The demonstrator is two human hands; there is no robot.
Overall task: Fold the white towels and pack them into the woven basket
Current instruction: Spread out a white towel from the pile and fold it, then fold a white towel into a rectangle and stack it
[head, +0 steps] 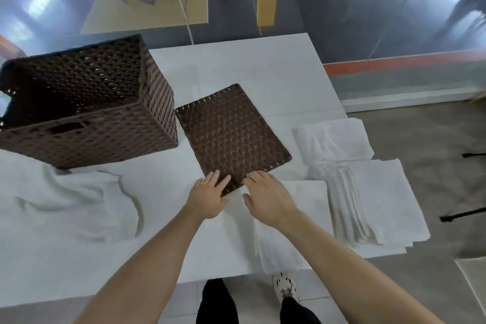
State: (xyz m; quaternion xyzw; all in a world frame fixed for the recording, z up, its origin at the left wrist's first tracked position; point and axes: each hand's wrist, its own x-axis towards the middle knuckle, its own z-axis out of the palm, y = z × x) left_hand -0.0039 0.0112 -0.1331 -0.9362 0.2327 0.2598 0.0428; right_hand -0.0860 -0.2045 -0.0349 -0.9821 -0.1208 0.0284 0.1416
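The open brown basket [105,137] stood at the far left of the white desk [249,68], and no towel could be seen inside it. Its woven lid [231,134] lay flat just right of it, turned so that one corner pointed toward the person. The left hand [207,198] lay palm down at that near corner, its fingers [219,179] straight and slightly spread, resting on the weave. The right hand [269,198] hovered or rested just beside it, its fingers [256,176] straight and loosely together, the tips reaching the lid's near right edge; whether they pressed on it could not be told. Neither hand gripped anything. A crumpled towel [79,200] lay at the near left, one end tucked under the basket's near corner, well apart from both hands. A flat towel [310,200] was spread under the right wrist and hung over the near edge. A stack of folded towels [378,197] sat at the right edge, and another folded towel [334,139] lay just beyond it, right of the lid.
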